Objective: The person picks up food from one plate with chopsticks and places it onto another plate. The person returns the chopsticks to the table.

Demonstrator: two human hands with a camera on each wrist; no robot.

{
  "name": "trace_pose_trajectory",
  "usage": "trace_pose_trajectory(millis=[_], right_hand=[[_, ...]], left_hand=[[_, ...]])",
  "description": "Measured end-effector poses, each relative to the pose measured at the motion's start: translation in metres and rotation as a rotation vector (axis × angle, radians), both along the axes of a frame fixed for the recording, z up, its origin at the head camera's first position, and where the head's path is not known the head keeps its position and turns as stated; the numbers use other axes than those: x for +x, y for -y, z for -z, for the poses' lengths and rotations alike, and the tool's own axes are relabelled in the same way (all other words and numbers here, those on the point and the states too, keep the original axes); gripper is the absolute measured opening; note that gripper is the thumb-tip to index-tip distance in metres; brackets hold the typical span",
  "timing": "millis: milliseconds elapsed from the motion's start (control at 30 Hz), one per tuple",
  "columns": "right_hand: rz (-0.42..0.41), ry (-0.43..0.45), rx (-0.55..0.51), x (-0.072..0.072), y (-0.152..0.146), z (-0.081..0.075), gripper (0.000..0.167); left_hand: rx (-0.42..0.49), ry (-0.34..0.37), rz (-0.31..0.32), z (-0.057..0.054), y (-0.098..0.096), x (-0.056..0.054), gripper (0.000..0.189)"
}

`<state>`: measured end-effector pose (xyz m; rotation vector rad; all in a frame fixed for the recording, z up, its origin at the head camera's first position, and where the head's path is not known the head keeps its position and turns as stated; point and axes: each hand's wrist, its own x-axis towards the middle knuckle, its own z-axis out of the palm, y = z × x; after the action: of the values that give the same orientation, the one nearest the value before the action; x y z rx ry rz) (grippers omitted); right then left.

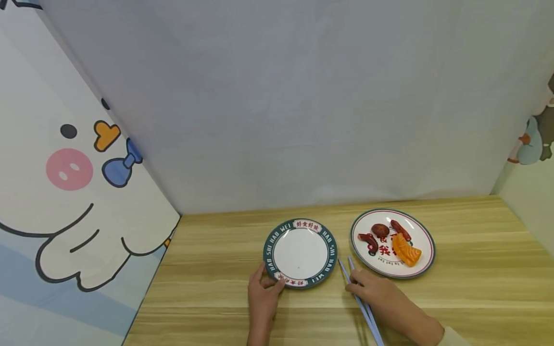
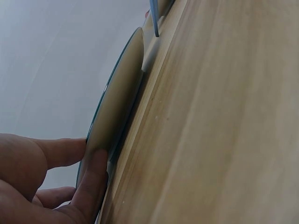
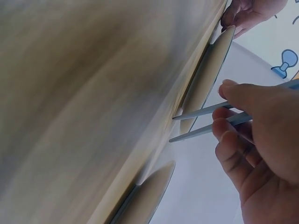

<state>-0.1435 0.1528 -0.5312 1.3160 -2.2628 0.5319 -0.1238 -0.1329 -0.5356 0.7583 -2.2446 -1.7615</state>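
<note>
My left hand [image 1: 263, 293] grips the near-left rim of a white plate [image 1: 300, 252] with a dark green lettered border. Seen from the left wrist, the fingers [image 2: 95, 179] press against the plate's edge and underside, low at the tabletop. Blue-grey chopsticks [image 1: 362, 307] are held in my right hand [image 1: 381, 295], their tips slightly apart between the two plates. Nothing is between those tips in the right wrist view. To the right, a second plate [image 1: 365, 218] bears an orange salmon slice [image 1: 406, 250], a brown round piece [image 1: 380, 230], a red sausage-like piece [image 1: 400, 229] and a dark red curled piece [image 1: 369, 242].
Both plates stand on a wood-grain table [image 1: 207, 269]. A pale grey backdrop [image 1: 303, 105] rises behind the table's far edge. On the left stands a panel [image 1: 34, 120] with a cartoon figure, and a light wall [image 1: 532, 192] borders the right side.
</note>
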Motion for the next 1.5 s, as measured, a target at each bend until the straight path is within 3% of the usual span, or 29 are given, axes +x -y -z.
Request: trace_pose_trajectory(millis=[333,467,600,733,867,1500], right_hand=[[-0.033,-0.011,-0.006,-0.0013,-0.0002,0.0005,0.023],[-0.044,-0.023,-0.006,-0.0014,-0.0007,0.0037,0.012],[-0.045,-0.018,0.013,0.0001,-0.0009,0.0052,0.028],[-0.047,-0.014,0.030,0.0013,0.0000,0.0038,0.012],[-0.055,-0.009,0.042,0.0019,0.0009,0.0017,0.024],[-0.066,-0.020,0.162,0.0018,0.0076,-0.0007,0.032]], left_hand=[[0.002,0.014,-0.001,0.0002,0.0002,-0.0018,0.077],[-0.002,0.010,0.002,0.0005,0.0007,-0.0016,0.077],[-0.001,-0.003,0.005,0.0005,0.0005,-0.0005,0.076],[-0.007,0.001,0.000,-0.0002,-0.0001,-0.0003,0.076],[-0.012,0.008,-0.004,-0.0014,-0.0011,-0.0007,0.076],[-0.015,0.021,-0.020,-0.0045,-0.0022,-0.0003,0.074]])
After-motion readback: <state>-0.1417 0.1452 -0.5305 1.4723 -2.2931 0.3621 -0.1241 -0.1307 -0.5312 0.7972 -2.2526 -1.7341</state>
